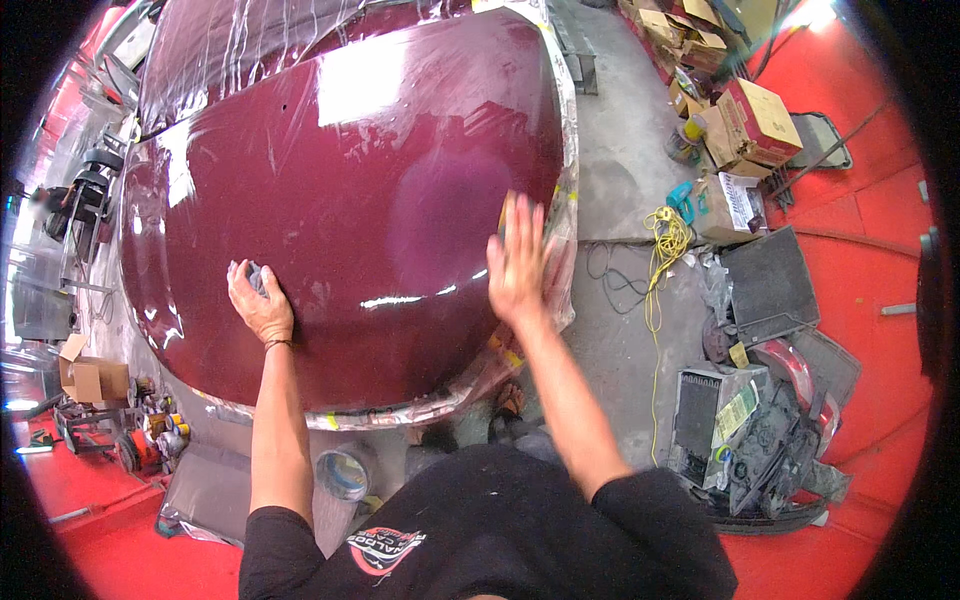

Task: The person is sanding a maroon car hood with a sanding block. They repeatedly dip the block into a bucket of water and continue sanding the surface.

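A glossy dark red car hood (330, 240) fills the middle of the view, its surface wet in look with bright reflections. My left hand (262, 305) rests on its near left part, fingers curled round a grey wad (257, 279), perhaps a cloth or sponge. Toward the hood's right edge lies my right hand (517, 262), slightly blurred, fingers stretched out flat and close together. A thin yellowish sliver shows beside its fingertips; what it belongs to is hidden. Left of those fingers, a hazy purple patch (455, 205) marks the paint.
Masking film and tape (562, 270) border the hood. A bucket (343, 474) stands on the floor near my left arm. To the right are a coiled yellow cord (668, 240), cardboard boxes (757, 122) and a heap of dark car parts (770, 425). Another box (92, 378) sits far left.
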Motion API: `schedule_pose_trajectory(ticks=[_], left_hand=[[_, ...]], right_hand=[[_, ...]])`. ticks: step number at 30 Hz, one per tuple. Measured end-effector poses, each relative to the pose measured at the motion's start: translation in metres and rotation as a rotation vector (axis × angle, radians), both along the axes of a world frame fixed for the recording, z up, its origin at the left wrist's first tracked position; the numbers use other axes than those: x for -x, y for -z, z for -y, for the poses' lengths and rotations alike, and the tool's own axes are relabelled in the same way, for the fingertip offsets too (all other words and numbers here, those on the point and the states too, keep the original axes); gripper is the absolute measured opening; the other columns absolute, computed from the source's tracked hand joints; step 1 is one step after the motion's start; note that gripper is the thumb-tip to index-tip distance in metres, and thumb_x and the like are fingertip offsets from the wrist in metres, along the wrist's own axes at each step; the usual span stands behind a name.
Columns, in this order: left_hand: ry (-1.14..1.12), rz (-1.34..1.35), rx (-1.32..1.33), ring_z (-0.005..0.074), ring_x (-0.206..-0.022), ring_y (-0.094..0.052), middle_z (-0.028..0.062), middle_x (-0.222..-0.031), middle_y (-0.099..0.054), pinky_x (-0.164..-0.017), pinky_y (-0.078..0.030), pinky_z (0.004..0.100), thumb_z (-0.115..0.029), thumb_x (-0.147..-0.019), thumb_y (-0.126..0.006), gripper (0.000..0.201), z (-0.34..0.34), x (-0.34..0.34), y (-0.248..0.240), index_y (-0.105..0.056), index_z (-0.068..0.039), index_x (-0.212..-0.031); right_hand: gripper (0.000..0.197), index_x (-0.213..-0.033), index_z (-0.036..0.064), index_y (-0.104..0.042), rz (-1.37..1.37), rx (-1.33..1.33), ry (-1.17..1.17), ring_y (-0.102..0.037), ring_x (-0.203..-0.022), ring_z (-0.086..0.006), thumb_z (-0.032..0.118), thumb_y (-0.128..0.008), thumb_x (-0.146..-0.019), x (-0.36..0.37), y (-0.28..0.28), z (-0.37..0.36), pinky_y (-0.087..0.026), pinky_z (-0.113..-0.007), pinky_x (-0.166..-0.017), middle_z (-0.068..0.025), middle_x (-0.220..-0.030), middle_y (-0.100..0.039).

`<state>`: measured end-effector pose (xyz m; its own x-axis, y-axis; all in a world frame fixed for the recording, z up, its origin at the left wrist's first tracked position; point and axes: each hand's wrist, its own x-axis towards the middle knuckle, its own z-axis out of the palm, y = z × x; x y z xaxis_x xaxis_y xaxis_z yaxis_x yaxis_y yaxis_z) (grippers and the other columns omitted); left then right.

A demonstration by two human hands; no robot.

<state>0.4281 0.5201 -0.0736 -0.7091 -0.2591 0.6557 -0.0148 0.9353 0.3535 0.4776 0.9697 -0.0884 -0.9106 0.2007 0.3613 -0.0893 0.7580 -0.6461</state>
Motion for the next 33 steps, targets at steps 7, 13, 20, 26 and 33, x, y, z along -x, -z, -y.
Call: schedule_pose_trajectory(ticks=[7,13,20,26,33], left_hand=[[-0.019,0.014,0.042,0.0438,-0.15,-0.049,0.027,-0.157,-0.056,-0.127,-0.036,0.0549,-0.033,-0.107,-0.066,0.049,-0.007,0.005,0.001,-0.06,-0.001,-0.144],[-0.008,-0.004,0.038,0.0442,-0.151,-0.048,0.0249,-0.158,-0.055,-0.127,-0.036,0.0557,-0.031,-0.106,-0.068,0.049,-0.021,0.012,-0.004,-0.06,-0.004,-0.145],[-0.076,0.053,0.016,0.0398,-0.157,-0.043,0.0199,-0.163,-0.052,-0.13,-0.029,0.0577,-0.034,-0.105,-0.069,0.052,-0.011,-0.007,-0.007,-0.057,-0.007,-0.148],[-0.027,0.053,-0.029,0.04,-0.156,-0.043,0.0197,-0.159,-0.053,-0.131,-0.029,0.059,-0.033,-0.102,-0.071,0.052,-0.027,0.006,-0.013,-0.059,-0.008,-0.145],[-0.079,0.051,-0.022,0.0398,-0.156,-0.043,0.0188,-0.159,-0.052,-0.13,-0.03,0.0607,-0.033,-0.1,-0.073,0.051,-0.016,-0.004,-0.012,-0.06,-0.01,-0.144]], right_hand=[[0.074,-0.18,0.0167,-0.015,0.008,-0.08,0.023,-0.007,-0.172,-0.0371,0.049,-0.04,-0.118,0.072,-0.005,-0.06,-0.001,-0.079,-0.129,-0.0083,-0.188,-0.011],[0.075,-0.179,0.0198,-0.018,0.158,0.073,0.119,-0.011,-0.172,-0.0361,0.059,-0.033,-0.117,0.138,-0.036,-0.09,-0.006,-0.08,-0.129,-0.0061,-0.187,-0.014],[0.073,-0.178,0.0207,-0.027,0.083,-0.623,-0.203,-0.012,-0.172,-0.037,0.051,-0.047,-0.114,0.068,-0.032,-0.046,-0.005,-0.079,-0.129,-0.0011,-0.186,-0.021],[0.073,-0.178,0.018,-0.022,0.277,-0.612,0.116,-0.014,-0.172,-0.0359,0.058,-0.028,-0.118,0.259,-0.106,-0.082,-0.013,-0.084,-0.126,-0.0038,-0.187,-0.017],[0.076,-0.178,0.0186,-0.024,0.007,-0.793,-0.571,-0.013,-0.172,-0.0369,0.057,-0.042,-0.114,0.128,-0.052,0.074,0.003,-0.077,-0.13,-0.0052,-0.186,-0.021]])
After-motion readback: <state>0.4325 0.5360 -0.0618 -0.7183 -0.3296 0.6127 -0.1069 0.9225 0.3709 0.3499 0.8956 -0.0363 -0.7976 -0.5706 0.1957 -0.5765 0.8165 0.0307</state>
